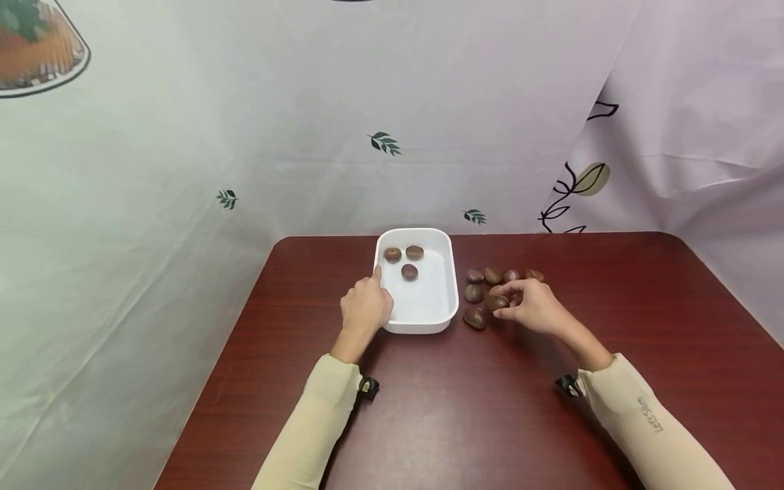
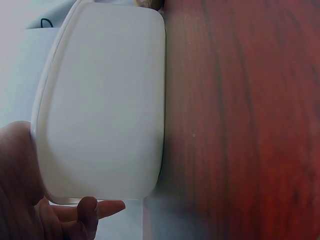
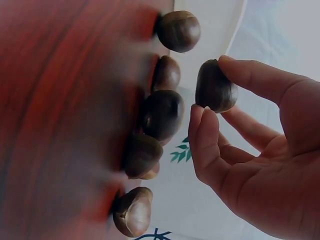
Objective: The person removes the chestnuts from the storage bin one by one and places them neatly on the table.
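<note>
A white tray (image 1: 422, 327) stands near the back of the table with three chestnuts in it, one of them a brown chestnut (image 1: 410, 272). At its left side my left hand (image 1: 365, 304) grips the rim, the index finger lying along the edge. In the left wrist view the tray's outer wall (image 2: 105, 100) fills much of the picture, with fingers curled by its end. To the right of the tray, my right hand (image 1: 533, 307) pinches a chestnut (image 3: 215, 87) between thumb and fingertips, held above the table. Several loose chestnuts (image 1: 474, 293) lie between that hand and the tray.
The dark red wooden table (image 1: 453, 415) ends at the back against a pale curtain (image 1: 306, 136) printed with leaves. A larger chestnut (image 1: 475, 318) lies close to the tray's near right corner. Black straps with small cameras sit at both wrists.
</note>
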Demonstrator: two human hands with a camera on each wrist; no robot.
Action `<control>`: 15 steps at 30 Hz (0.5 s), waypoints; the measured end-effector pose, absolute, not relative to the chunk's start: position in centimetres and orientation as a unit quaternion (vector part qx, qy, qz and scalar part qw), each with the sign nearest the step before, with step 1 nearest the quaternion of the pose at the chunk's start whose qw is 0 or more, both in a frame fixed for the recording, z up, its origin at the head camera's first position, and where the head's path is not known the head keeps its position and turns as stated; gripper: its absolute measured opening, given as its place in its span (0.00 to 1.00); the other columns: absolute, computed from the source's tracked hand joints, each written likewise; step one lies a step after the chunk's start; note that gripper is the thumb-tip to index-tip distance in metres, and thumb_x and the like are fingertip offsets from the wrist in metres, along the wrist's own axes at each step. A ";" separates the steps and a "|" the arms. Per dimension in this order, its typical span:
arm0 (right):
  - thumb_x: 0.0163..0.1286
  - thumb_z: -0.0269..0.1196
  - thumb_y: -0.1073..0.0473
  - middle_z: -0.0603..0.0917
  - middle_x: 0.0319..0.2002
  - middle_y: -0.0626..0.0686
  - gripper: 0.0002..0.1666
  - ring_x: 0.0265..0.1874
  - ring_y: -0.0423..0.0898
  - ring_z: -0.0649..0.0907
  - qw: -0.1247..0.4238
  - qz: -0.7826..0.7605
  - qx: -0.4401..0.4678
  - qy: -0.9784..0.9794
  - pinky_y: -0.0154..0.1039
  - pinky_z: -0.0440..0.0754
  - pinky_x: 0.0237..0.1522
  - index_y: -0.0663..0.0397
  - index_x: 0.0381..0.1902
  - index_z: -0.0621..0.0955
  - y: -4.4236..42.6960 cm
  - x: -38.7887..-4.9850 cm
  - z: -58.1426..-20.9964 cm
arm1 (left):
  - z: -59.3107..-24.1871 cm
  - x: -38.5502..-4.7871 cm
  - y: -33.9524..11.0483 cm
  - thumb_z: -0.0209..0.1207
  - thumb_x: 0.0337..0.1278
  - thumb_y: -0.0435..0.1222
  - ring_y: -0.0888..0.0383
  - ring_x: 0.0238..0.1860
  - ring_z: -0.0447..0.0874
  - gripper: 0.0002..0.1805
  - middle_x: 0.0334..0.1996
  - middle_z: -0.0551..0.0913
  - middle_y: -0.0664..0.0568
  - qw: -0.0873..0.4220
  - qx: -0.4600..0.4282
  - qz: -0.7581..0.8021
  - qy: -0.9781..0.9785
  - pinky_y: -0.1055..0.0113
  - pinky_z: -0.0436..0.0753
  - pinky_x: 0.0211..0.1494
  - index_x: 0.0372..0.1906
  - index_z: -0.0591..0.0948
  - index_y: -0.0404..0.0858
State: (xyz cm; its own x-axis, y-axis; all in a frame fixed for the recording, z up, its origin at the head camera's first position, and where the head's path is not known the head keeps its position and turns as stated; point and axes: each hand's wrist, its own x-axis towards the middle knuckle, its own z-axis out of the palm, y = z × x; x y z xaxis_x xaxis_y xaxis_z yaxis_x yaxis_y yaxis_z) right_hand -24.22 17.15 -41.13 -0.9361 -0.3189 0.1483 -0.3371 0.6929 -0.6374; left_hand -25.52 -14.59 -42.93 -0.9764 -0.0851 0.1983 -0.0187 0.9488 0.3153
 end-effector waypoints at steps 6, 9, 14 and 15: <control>0.51 0.76 0.64 0.84 0.27 0.48 0.17 0.23 0.40 0.80 -0.007 0.331 0.193 -0.924 0.35 0.75 0.27 0.62 0.40 0.86 17.1 -24.0 -41.8 | -43.0 -25.4 -14.7 0.49 0.62 0.38 0.37 0.38 0.85 0.30 0.46 0.85 0.41 0.106 0.025 -0.160 -0.981 0.43 0.80 0.34 0.71 0.71 0.44; 0.51 0.75 0.65 0.83 0.26 0.49 0.16 0.22 0.40 0.80 -0.015 0.332 0.195 -0.923 0.35 0.74 0.26 0.63 0.39 0.86 17.1 -23.9 -42.0 | -43.0 -25.4 -14.6 0.49 0.62 0.38 0.37 0.37 0.85 0.30 0.44 0.85 0.41 0.112 0.021 -0.159 -0.981 0.44 0.80 0.33 0.71 0.72 0.44; 0.50 0.75 0.67 0.80 0.21 0.47 0.16 0.19 0.39 0.78 -0.026 0.335 0.194 -0.922 0.34 0.73 0.24 0.65 0.38 0.85 17.2 -24.0 -42.5 | -42.9 -25.3 -14.6 0.48 0.61 0.37 0.38 0.36 0.85 0.30 0.42 0.85 0.41 0.119 0.018 -0.159 -0.980 0.44 0.80 0.32 0.71 0.72 0.44; 0.50 0.75 0.67 0.80 0.21 0.47 0.16 0.19 0.39 0.77 -0.030 0.336 0.193 -0.921 0.33 0.73 0.23 0.65 0.38 0.85 17.2 -23.9 -42.6 | -42.9 -25.3 -14.6 0.48 0.61 0.37 0.38 0.36 0.85 0.30 0.41 0.85 0.41 0.118 0.018 -0.159 -0.980 0.44 0.80 0.32 0.71 0.72 0.44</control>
